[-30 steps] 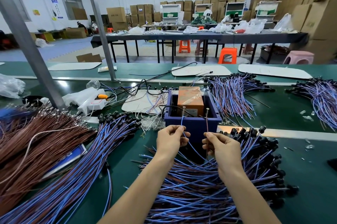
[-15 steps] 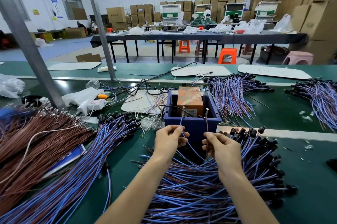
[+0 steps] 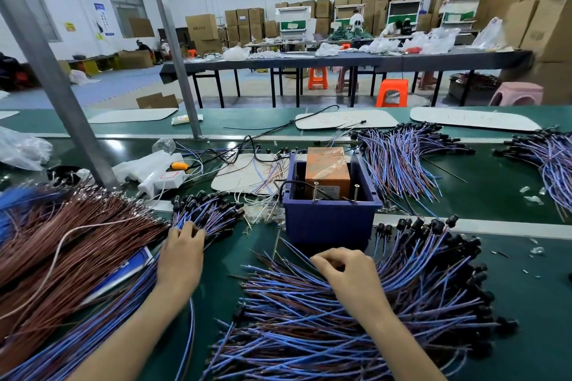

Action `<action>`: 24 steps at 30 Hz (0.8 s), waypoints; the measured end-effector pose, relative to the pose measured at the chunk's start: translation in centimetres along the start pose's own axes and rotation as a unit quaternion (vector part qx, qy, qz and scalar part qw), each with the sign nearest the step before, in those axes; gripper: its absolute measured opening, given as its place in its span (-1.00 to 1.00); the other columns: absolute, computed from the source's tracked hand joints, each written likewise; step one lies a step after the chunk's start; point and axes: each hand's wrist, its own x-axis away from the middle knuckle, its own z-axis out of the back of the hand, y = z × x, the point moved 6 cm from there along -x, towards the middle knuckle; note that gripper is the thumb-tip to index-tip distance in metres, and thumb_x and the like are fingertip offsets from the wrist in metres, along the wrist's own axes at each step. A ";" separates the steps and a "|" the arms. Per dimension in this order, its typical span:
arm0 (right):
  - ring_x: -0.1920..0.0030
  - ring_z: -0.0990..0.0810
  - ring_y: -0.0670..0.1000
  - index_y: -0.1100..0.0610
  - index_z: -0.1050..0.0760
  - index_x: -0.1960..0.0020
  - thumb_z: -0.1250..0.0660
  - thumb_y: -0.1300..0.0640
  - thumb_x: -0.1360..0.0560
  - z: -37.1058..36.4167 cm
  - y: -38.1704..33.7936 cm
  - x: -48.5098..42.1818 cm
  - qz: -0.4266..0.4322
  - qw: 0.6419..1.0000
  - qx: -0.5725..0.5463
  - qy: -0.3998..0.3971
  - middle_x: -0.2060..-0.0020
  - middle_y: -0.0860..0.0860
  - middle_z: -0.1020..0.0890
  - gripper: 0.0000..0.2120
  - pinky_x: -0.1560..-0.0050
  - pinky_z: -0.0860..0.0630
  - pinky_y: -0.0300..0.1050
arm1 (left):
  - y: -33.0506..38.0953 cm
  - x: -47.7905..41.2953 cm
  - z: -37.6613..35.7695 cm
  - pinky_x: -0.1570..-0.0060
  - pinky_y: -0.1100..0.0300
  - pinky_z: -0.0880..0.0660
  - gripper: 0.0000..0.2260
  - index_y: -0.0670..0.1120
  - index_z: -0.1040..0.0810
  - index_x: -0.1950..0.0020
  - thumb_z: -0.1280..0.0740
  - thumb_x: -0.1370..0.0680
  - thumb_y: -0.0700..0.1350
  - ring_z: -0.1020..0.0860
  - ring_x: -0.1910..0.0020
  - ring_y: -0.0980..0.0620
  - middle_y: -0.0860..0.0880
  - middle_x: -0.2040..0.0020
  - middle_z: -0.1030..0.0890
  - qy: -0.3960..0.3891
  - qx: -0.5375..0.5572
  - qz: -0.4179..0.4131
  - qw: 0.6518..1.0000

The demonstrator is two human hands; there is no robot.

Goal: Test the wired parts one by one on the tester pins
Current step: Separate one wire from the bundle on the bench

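Your left hand [image 3: 181, 252] rests loosely open on the left pile [image 3: 210, 213]. Your right hand [image 3: 346, 269] curls knuckles-up into the right pile [image 3: 309, 334], grip hidden. You're between tests, I'd say: next, lift one part and touch its ends to the tester [image 3: 331, 222] pins [image 3: 315, 191].

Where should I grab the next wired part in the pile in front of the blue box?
Pinch its thin wire ends, coming from above at the left side of the pile. There the ends fan out loose and separate near the right hand, while the black caps crowd together along the right edge.
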 end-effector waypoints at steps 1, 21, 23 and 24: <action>0.21 -0.56 -0.22 0.07 -0.66 0.02 -0.34 0.06 -0.55 -0.1 -0.1 0.0 0.000 1.000 -0.006 0.002 0.22 -0.15 -0.63 -0.86 0.22 -0.43 -0.46 | -0.2 -0.1 0.2 -0.06 0.12 -0.42 -0.73 -0.05 -0.49 -0.23 -0.26 -0.55 -0.25 -0.43 -0.10 -0.07 -0.05 -0.15 -0.46 0.012 0.018 0.002 1.000; 0.50 -0.47 -0.11 0.24 -0.64 0.06 -0.28 0.17 -0.55 -0.8 -1.7 -0.3 -0.182 0.802 -0.569 -0.007 0.26 0.09 -0.69 -0.80 0.52 -0.42 -0.33 | 11.9 8.5 12.0 0.30 0.53 -0.37 -0.83 0.07 -0.60 0.02 -0.44 -0.47 -0.18 -0.53 0.35 0.28 0.25 0.21 -0.59 0.173 0.516 -0.157 0.824; 0.49 -0.48 -0.11 0.24 -0.63 0.05 -0.29 0.20 -0.54 0.5 -1.6 -0.3 -0.160 0.810 -0.564 0.009 0.22 0.11 -0.70 -0.83 0.52 -0.43 -0.33 | 11.5 8.4 10.6 0.25 0.54 -0.36 -0.82 0.09 -0.57 -0.09 -0.39 -0.51 -0.10 -0.53 0.28 0.27 0.25 0.10 -0.57 0.144 0.495 -0.154 0.843; 0.49 -0.50 -0.10 0.25 -0.63 0.05 -0.28 0.21 -0.54 1.2 -1.5 -0.2 -0.145 0.821 -0.552 0.020 0.22 0.13 -0.70 -0.83 0.52 -0.43 -0.32 | 11.4 8.2 9.6 0.21 0.52 -0.37 -0.77 0.11 -0.53 -0.19 -0.34 -0.54 -0.03 -0.53 0.23 0.27 0.25 0.02 -0.55 0.098 0.476 -0.149 0.861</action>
